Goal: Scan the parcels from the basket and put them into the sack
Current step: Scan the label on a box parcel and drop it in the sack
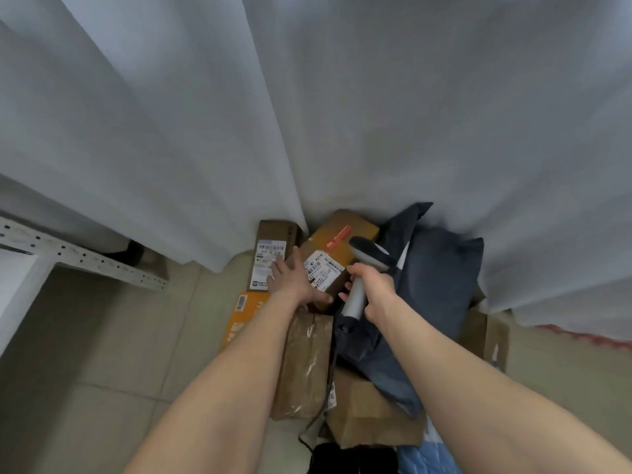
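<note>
My right hand (374, 285) grips the handle of a grey handheld scanner (367, 260), whose dark head points at a brown cardboard parcel (328, 268) with a white barcode label. My left hand (295, 282) grips that parcel's left side, thumb at its near edge. Beside it on the left lies a narrow brown box (273, 251) with its own label. Under my left wrist is an orange box (244, 311). A tape-wrapped brown parcel (304, 364) lies nearer me. Dark blue-grey poly bags (441, 285) are heaped at the right. No sack or basket rim is identifiable.
White curtains (307, 114) hang over the far side of the pile. A perforated white metal shelf frame (82, 258) stands at the left. A large cardboard box (372, 415) sits at the near right, over tiled floor (130, 336). Something blue (431, 456) shows at the bottom.
</note>
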{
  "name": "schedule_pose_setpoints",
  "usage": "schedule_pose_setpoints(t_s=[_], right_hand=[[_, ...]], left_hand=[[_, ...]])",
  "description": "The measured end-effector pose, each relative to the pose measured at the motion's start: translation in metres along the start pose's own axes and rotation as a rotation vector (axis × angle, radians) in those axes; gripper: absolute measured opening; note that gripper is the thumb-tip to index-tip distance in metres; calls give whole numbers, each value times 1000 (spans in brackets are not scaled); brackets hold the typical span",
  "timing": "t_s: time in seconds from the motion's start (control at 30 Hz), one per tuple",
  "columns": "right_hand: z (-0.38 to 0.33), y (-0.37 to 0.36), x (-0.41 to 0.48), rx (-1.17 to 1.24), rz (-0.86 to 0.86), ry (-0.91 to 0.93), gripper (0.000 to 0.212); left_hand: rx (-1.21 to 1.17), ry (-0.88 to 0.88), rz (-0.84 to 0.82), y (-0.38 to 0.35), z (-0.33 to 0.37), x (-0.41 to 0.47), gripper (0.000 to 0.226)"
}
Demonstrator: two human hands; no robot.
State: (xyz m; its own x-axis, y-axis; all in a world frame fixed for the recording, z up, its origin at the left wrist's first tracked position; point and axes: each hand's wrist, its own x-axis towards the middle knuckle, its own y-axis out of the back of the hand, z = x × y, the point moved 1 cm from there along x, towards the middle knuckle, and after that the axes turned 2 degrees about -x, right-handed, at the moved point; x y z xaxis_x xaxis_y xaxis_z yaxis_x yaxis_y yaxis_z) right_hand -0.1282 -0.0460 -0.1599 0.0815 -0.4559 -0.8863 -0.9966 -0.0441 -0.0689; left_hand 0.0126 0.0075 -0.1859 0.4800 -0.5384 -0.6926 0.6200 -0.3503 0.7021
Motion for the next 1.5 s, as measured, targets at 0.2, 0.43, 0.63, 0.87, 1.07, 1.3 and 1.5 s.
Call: schedule_pose_setpoints(t_s=[0.2, 0.43, 0.63, 0.87, 1.07, 1.3, 1.5], right_hand=[[4, 6, 23, -1, -33, -26, 22], [-21, 16, -32, 55, -13, 27, 38], [-56, 24, -118, 61, 20, 65, 38], [-96, 43, -204, 52, 97, 213, 73], [-99, 59, -266, 77, 51, 330, 74], [-75, 89, -327, 142, -185, 331, 54], [-62, 91, -369, 165, -317, 389, 44]], left_hand=[[-50, -23, 64, -19, 2, 21, 127], [-225, -73, 173, 39, 4, -33, 112], [-252, -177, 186, 125, 0, -112, 109], [-314, -236, 36, 200, -5, -206, 101], [-417, -272, -41, 235, -9, -298, 93], [-587, -254, -63, 232, -33, -396, 70], [-539, -192, -242, 209, -61, -447, 99]])
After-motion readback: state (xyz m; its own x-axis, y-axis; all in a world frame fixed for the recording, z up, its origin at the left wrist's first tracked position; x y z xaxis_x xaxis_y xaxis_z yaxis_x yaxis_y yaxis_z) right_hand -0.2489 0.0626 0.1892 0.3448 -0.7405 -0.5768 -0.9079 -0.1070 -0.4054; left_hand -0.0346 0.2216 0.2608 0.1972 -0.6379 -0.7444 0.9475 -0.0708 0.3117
